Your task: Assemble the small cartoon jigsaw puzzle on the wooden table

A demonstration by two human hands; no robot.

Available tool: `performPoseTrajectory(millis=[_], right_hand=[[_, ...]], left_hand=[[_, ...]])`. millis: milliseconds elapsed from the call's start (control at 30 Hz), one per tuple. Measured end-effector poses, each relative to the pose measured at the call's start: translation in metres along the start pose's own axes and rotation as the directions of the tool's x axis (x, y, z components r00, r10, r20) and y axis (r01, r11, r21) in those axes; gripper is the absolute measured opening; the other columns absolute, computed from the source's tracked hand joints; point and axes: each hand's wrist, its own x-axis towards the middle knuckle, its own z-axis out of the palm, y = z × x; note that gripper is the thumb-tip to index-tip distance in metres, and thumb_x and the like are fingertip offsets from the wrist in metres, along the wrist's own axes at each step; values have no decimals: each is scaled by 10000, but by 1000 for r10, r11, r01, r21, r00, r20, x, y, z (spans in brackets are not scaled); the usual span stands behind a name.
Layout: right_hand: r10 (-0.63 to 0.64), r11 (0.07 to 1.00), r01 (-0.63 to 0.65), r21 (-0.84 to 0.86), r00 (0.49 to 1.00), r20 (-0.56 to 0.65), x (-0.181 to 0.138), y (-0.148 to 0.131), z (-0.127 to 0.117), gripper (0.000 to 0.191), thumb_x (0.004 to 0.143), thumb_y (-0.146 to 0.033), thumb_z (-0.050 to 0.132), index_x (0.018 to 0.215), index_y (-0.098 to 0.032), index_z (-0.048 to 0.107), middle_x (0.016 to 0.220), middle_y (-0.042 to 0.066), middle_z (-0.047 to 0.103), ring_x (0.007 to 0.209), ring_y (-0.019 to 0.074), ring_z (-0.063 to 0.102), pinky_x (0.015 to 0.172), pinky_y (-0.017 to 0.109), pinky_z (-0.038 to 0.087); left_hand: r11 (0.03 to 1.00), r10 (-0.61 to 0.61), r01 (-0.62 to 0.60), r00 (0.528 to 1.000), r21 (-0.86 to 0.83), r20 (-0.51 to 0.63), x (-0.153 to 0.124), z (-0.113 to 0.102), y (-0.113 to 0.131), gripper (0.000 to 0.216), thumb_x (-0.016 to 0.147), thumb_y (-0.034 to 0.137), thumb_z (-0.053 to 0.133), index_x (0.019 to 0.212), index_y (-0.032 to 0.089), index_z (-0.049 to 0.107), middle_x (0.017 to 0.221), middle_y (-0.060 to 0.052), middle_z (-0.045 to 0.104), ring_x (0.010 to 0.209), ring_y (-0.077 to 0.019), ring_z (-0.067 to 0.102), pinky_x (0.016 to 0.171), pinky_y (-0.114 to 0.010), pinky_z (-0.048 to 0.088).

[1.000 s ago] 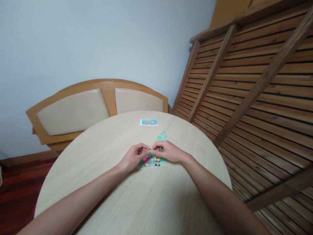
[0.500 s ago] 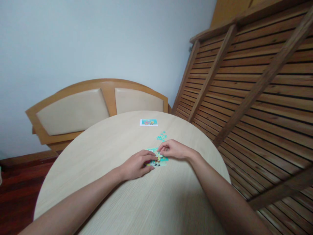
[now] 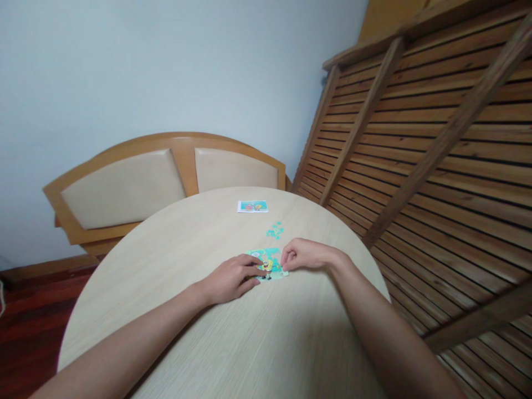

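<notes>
A partly assembled jigsaw puzzle (image 3: 272, 260) with a yellow cartoon figure on a turquoise ground lies on the round table. My left hand (image 3: 238, 279) rests over its left side, fingers stretched out and apart, and covers part of the picture. At the puzzle's right edge my right hand (image 3: 301, 255) pinches a small pale puzzle piece (image 3: 285, 272) between thumb and fingertips. Just beyond the puzzle, several loose turquoise pieces (image 3: 275, 230) lie in a small cluster.
Toward the far edge of the pale wooden table (image 3: 187, 238) lies a printed picture card (image 3: 252, 206). Behind the table stands a headboard (image 3: 189, 166) with cream panels. A slatted wooden frame (image 3: 415, 166) leans along the right side.
My right hand has shifted right, from over the puzzle's upper middle to its right edge, uncovering the yellow figure. My left hand has stayed nearly still.
</notes>
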Motion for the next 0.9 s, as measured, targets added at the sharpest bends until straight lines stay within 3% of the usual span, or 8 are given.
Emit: performPoseTrajectory(millis=[900], right_hand=[[44, 994, -46, -96, 999, -23, 1, -2, 4, 230, 632, -338, 758, 762, -154, 712, 682, -4, 675, 651, 141, 586, 576, 228, 422]], left_hand=[[1000, -16, 16, 1000, 2, 6, 1, -2, 3, 311, 991, 298, 514, 1258, 267, 670, 1308, -90, 610, 1191, -244, 575, 1042, -384, 457]])
